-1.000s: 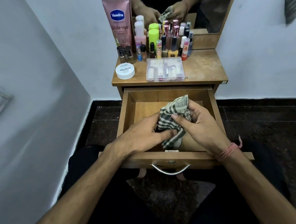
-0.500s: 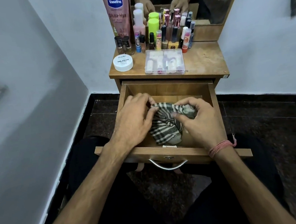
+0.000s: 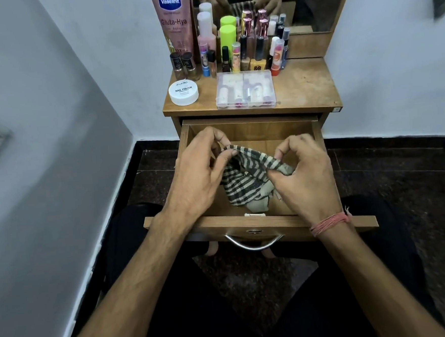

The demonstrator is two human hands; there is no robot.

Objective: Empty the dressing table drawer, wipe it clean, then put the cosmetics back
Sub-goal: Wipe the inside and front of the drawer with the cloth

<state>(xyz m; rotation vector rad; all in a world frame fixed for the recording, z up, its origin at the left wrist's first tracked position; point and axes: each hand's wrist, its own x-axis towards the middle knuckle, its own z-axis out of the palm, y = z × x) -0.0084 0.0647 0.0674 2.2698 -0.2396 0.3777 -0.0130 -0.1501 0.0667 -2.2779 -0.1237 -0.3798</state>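
Reading "Vaseline Gluta-Hya" tube (image 3: 173,19); "ZUDIO NAIL POLISH" tub (image 3: 183,92).

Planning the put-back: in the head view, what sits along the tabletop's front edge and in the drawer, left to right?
Tabletop: white nail polish remover tub → clear plastic box. Drawer: left hand → checked cloth → right hand, both pinching it.

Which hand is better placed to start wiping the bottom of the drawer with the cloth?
Probably the right hand: it pinches the cloth over the bare part of the drawer floor. The left hand grips the other edge, close against the left wall.
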